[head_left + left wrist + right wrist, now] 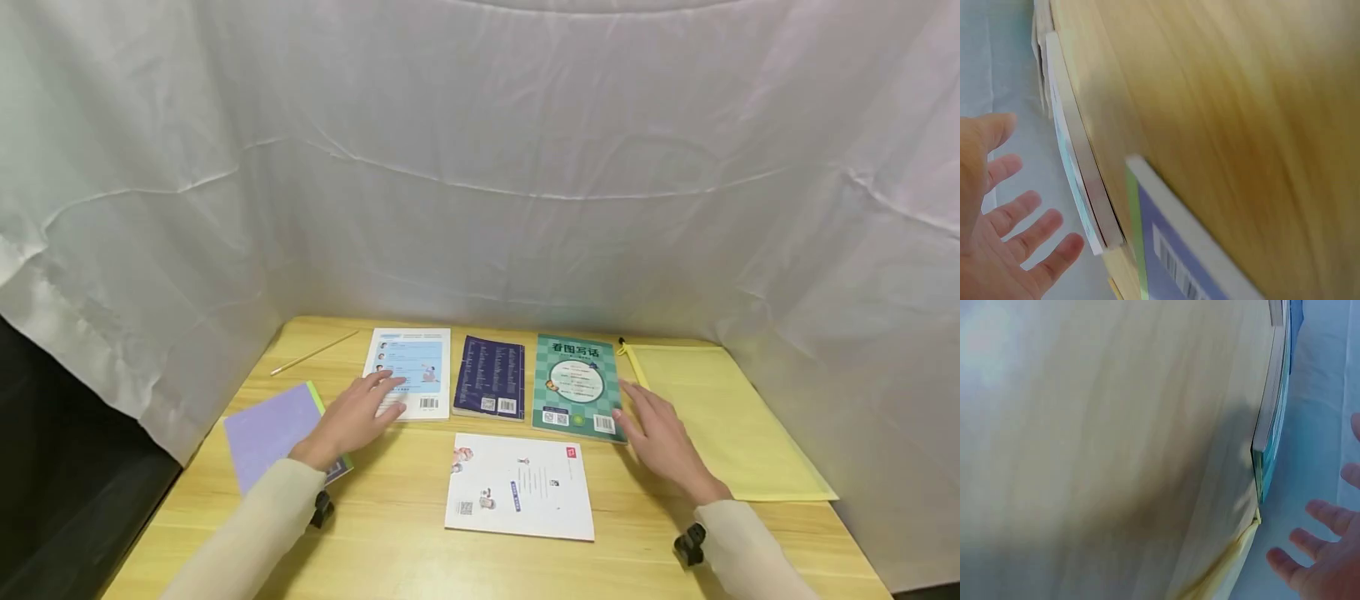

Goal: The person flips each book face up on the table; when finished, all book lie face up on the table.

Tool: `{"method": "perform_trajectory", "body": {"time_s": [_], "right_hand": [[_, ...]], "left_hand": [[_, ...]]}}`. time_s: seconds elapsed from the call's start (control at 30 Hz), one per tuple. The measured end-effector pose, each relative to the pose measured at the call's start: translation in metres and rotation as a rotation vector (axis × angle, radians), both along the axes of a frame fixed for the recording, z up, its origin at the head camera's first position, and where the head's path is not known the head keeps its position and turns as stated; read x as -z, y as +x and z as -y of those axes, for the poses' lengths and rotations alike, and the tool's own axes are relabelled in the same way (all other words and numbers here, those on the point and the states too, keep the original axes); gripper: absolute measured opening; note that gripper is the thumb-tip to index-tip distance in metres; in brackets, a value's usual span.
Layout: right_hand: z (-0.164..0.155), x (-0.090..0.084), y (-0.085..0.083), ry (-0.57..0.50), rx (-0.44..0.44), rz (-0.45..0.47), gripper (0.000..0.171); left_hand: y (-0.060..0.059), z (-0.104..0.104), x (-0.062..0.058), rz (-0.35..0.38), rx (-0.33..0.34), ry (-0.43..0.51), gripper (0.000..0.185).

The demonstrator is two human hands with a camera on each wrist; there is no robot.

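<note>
My left hand [356, 418] is over the lower left of a white book with a light blue panel [416, 360]. Its fingers are spread, and nothing is held in them in the left wrist view. My right hand [666, 435] is at the lower right edge of a green checkered book [576, 379], fingers apart and holding nothing. Between those two books lies a dark blue book [489, 373]. A white booklet [519, 487] lies nearer the front, between the forearms. Beneath the left wrist, a purple book with a green edge [273, 429] is partly hidden.
A yellow mesh pouch [727, 425] lies flat along the right side, partly behind the right hand. At the back left is a thin wooden stick [315, 353]. Grey cloth [480, 167] hangs behind the wooden table [405, 533] and down both sides.
</note>
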State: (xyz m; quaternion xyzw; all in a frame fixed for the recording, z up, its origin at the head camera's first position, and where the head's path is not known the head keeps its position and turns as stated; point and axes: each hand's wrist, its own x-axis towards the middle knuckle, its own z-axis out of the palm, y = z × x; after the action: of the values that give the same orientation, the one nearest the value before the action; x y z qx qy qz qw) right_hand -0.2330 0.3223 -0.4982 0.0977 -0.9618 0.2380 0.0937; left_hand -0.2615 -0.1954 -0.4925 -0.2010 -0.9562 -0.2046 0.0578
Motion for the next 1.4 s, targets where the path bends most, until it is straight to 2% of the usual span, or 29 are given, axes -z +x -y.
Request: {"method": "perform_trajectory", "body": {"time_s": [0.33,0.63,1.0,1.23,1.4], "right_hand": [[0.006,0.002,0.01,-0.143,-0.02,0.026,0.062],[0.013,0.008,0.02,-0.255,-0.006,0.138,0.062],[0.022,0.014,0.025,-0.406,0.011,0.265,0.064],[0.028,0.016,0.032,-0.506,0.04,0.349,0.061],[0.031,0.016,0.036,-0.6,0.014,0.417,0.061]], "left_hand": [[0.013,-0.013,-0.001,0.103,0.014,0.09,0.052],[0.021,-0.027,-0.001,0.129,0.051,0.146,0.05],[0.034,-0.042,0.009,0.243,0.082,0.21,0.045],[0.045,-0.049,0.013,0.292,0.142,0.258,0.047],[0.052,-0.052,0.014,0.303,0.161,0.281,0.048]]}}
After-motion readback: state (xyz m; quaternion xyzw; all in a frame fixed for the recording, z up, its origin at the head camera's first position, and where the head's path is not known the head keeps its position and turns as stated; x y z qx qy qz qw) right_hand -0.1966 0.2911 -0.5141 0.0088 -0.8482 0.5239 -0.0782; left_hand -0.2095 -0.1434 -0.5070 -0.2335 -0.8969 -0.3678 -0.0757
